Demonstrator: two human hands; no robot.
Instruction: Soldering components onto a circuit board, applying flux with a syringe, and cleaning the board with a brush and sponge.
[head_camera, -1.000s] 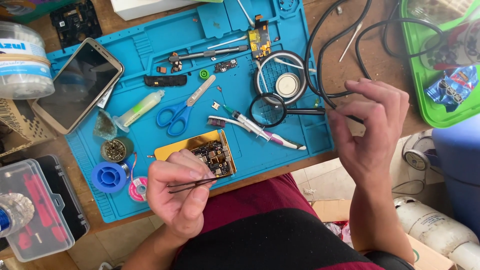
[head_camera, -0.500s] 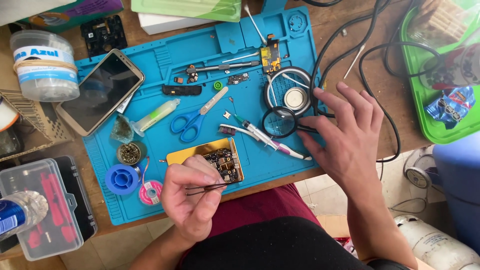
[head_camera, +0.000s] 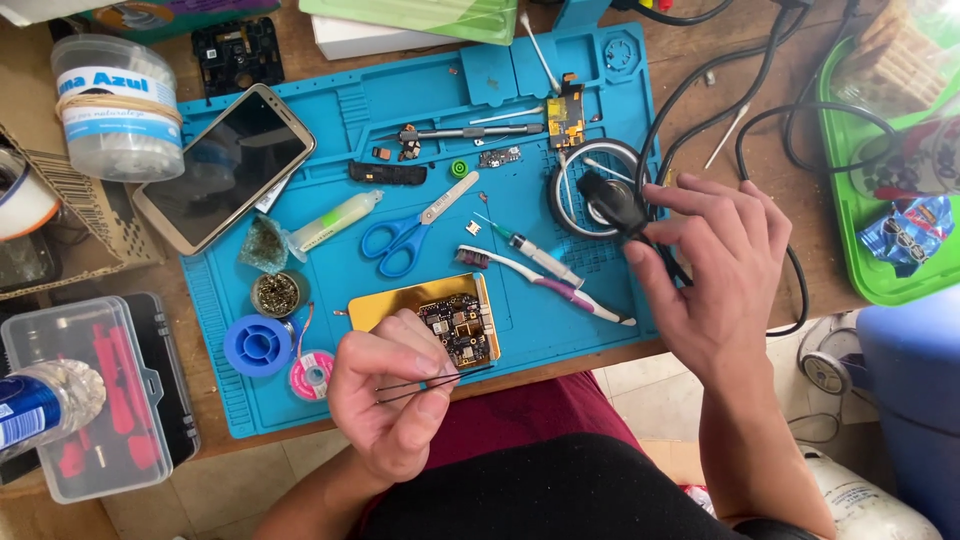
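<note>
mat (head_camera: 300, 140): matt blue rubber | tweezers (head_camera: 440, 383): thin dark metal | phone (head_camera: 228, 165): glossy glass

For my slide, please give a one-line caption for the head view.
Left hand holds tweezers beside a circuit board on a blue mat; right hand grips a black loupe.

Blue work mat (head_camera: 330, 130) on a wooden table. Left hand (head_camera: 392, 398) pinches black tweezers (head_camera: 432, 382), tips just beside a circuit board (head_camera: 458, 330) on a gold plate (head_camera: 385, 305). Right hand (head_camera: 715, 275) grips a black magnifier (head_camera: 612, 200) over a round ring (head_camera: 570, 200). Nearby: scissors (head_camera: 408, 230), toothbrush (head_camera: 545, 285), syringe (head_camera: 535, 252), phone (head_camera: 225, 168), solder spool (head_camera: 257, 345).
</note>
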